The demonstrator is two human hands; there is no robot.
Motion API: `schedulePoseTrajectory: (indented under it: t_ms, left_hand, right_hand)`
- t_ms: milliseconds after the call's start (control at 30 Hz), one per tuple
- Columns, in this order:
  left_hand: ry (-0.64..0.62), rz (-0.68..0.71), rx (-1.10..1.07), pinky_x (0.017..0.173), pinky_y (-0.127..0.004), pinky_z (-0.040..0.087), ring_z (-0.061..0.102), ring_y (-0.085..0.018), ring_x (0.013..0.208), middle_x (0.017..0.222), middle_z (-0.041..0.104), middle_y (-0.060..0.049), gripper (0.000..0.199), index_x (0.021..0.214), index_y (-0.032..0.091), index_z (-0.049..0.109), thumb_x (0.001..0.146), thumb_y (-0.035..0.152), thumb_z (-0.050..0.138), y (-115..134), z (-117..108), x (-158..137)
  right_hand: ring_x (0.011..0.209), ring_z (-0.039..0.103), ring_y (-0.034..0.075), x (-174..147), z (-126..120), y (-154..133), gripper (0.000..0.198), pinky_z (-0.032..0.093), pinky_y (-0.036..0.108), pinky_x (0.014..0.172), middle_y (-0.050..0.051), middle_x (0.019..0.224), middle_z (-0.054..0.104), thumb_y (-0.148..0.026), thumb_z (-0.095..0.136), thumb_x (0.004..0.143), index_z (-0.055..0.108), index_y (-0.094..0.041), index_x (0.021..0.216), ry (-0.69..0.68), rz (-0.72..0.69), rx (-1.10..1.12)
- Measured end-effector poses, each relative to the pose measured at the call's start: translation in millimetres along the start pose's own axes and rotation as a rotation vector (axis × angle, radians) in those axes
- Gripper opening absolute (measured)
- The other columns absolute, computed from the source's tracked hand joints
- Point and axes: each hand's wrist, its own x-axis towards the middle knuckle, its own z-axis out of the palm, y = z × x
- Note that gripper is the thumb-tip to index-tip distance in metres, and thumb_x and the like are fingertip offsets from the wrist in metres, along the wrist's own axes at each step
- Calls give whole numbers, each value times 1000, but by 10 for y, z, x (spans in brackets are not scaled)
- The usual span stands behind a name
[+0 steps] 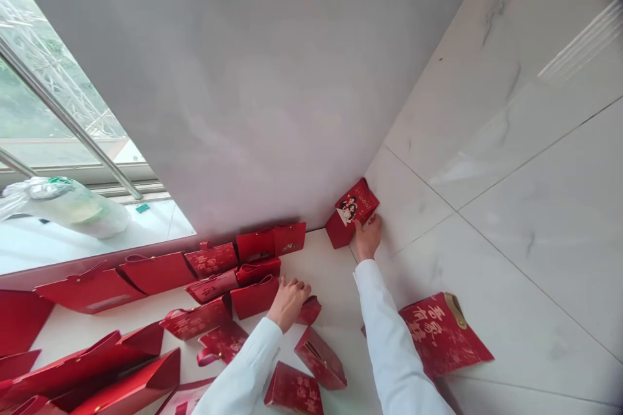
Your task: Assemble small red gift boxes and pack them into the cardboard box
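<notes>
My right hand (368, 237) grips the lower right side of a red gift box (363, 200) with a cartoon couple printed on it. That box stands in the corner by the wall, its thumb side facing me. My left hand (291, 301) is bent over a small red gift box (310, 312), fingers curled down; the hand partly hides the box and its fingertips are hard to see. Just left of that hand stands a red gift bag (254, 298). Nearer me lie two more red boxes, one (321, 358) turned at an angle and one (294, 390) with pale lettering.
Several red gift bags (163, 271) line the wall (272, 91), with larger ones (131, 386) at lower left. A red bag with gold lettering (445, 334) lies on the tiled floor (525, 285) at right. A tied plastic bag (68, 204) rests on the window ledge.
</notes>
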Motion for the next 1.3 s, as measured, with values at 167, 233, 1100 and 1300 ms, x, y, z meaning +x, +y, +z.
schedulePoseTrajectory:
  t_ms: [167, 233, 1100, 1300]
  left_hand:
    - [-40, 12, -48, 93, -48, 41, 60, -26, 99, 98, 67, -9, 29, 105, 18, 61, 89, 40, 51, -5, 9, -105]
    - [-65, 22, -55, 93, -47, 42, 60, -27, 101, 101, 67, -8, 38, 111, 20, 58, 80, 40, 65, -8, 28, -142]
    - [74, -31, -94, 80, -33, 45, 64, -21, 85, 86, 70, -4, 20, 93, 18, 64, 87, 7, 47, 215, -142, -647]
    - [78, -53, -88, 77, -34, 44, 63, -20, 81, 82, 69, -4, 19, 90, 17, 63, 86, 6, 48, 253, -75, -731]
  right_hand:
    - [95, 60, 35, 160, 156, -120, 57, 44, 41, 73, 26, 110, 59, -40, 55, 79, 39, -8, 124, 134, 94, -102]
    - [90, 62, 35, 132, 165, -120, 55, 44, 40, 70, 25, 105, 62, -39, 55, 79, 40, -8, 122, 144, 91, -119]
    - [59, 65, 18, -1378, 156, 497, 15, 47, 27, 55, 1, 64, 67, -35, 44, 83, 47, -23, 74, -488, -204, 117]
    - [53, 62, 15, -939, 114, 566, 8, 45, 23, 54, -3, 56, 63, -13, 57, 68, 60, -20, 69, -681, -239, -103]
